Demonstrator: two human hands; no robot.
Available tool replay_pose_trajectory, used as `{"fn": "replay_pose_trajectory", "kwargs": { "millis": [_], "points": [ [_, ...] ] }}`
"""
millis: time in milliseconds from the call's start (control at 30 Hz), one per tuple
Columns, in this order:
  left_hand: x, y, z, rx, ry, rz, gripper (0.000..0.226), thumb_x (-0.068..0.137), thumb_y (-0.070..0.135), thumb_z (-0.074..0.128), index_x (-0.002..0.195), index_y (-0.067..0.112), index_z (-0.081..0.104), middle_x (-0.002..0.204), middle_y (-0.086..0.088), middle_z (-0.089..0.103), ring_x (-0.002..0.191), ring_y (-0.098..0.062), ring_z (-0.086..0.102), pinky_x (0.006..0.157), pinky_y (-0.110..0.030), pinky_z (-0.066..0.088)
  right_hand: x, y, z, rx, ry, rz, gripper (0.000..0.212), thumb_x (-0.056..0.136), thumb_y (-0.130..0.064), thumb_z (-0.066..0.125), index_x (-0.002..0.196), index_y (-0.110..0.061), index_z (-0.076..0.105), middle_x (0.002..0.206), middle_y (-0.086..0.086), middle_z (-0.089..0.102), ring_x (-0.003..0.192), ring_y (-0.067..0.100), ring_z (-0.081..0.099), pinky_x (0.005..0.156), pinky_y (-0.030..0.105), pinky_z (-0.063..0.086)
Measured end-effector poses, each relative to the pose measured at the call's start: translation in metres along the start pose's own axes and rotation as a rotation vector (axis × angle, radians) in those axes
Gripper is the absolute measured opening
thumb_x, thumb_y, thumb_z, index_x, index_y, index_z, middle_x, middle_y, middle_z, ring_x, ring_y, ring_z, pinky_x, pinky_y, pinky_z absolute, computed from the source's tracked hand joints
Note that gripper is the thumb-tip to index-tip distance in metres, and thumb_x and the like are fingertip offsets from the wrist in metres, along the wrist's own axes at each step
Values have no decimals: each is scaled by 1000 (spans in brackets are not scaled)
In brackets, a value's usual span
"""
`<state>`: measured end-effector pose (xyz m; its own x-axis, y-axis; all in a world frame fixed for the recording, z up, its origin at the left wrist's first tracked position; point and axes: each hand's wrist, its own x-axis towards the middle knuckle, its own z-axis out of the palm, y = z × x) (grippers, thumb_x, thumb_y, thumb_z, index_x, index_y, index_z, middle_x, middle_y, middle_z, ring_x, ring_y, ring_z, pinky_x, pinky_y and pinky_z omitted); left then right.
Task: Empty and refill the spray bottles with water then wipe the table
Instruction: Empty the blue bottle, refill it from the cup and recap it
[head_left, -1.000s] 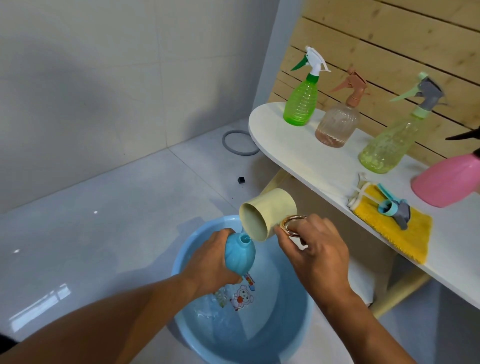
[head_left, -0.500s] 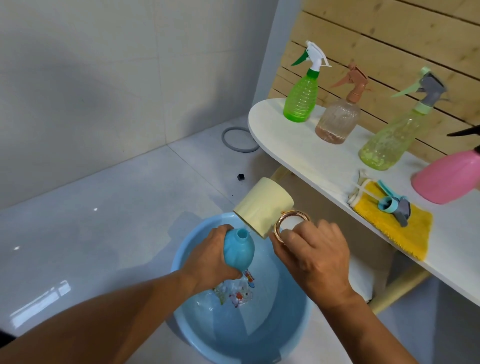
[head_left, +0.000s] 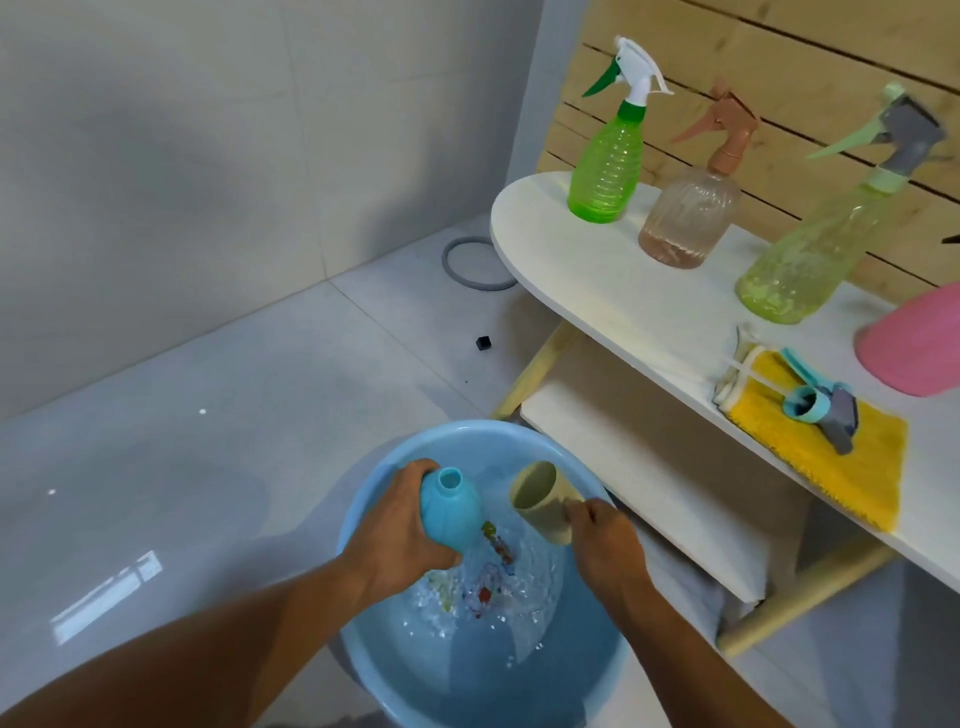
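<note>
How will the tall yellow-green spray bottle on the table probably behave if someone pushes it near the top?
The yellow-green spray bottle would probably tip rather than slide: it is tall, narrows upward and carries a bulky trigger head. It looks nearly empty, so likely light. Falling, it might knock the pink bottle close beside it.

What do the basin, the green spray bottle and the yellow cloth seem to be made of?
Basin: probably plastic, smooth and opaque light blue, with a rolled rim.
Green spray bottle: likely clear tinted plastic, ribbed and glossy; light passes through.
Yellow cloth: soft fabric, perhaps microfibre, with a fuzzy matte nap and frayed-looking edge.
</note>
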<state>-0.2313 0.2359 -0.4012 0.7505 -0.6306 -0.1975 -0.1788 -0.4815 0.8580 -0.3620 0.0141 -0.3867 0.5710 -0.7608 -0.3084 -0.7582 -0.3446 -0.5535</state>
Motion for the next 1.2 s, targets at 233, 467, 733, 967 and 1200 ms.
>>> {"fn": "replay_pose_trajectory", "kwargs": {
  "millis": [233, 467, 733, 967, 1200],
  "points": [
    [8, -25, 3, 20, 49, -25, 94, 58, 25, 98, 132, 39, 42, 125, 24, 48, 112, -6, 53, 83, -6, 38, 26, 15, 45, -418, -82, -178, 30, 107, -35, 37, 116, -24, 63, 118, 5, 68, 113, 29, 64, 88, 36, 50],
    [17, -35, -1, 17, 105, 1, 101, 59, 34, 97, 134, 54, 33, 128, 33, 48, 114, -2, 56, 95, -15, 44, 34, -1, 94, -599, -140, -340, 24, 104, -30, 43, 122, -29, 59, 120, -3, 66, 114, 21, 65, 89, 32, 52],
    [21, -32, -19, -10, 167, 82, 102, 59, 45, 97, 132, 70, 30, 132, 32, 50, 119, 8, 55, 93, -7, 44, 20, -36, 132, -543, -282, -459, 23, 104, -24, 46, 117, -17, 64, 120, 5, 68, 112, 27, 64, 92, 33, 51],
    [13, -21, -32, -14, 190, 134, 95, 60, 48, 93, 131, 69, 33, 130, 34, 50, 115, 4, 59, 88, -26, 56, -20, -37, 123, -97, -400, -377, 23, 104, -31, 52, 105, -18, 72, 100, 2, 73, 93, 21, 67, 80, 26, 48],
    [-4, -5, -31, -4, 169, 138, 98, 56, 60, 95, 135, 55, 38, 131, 31, 52, 118, 4, 57, 92, -18, 50, -34, -12, 87, 550, -361, 256, 24, 96, -21, 66, 74, -12, 73, 49, -7, 56, 42, 7, 47, 39, 16, 32]
  ]
}}
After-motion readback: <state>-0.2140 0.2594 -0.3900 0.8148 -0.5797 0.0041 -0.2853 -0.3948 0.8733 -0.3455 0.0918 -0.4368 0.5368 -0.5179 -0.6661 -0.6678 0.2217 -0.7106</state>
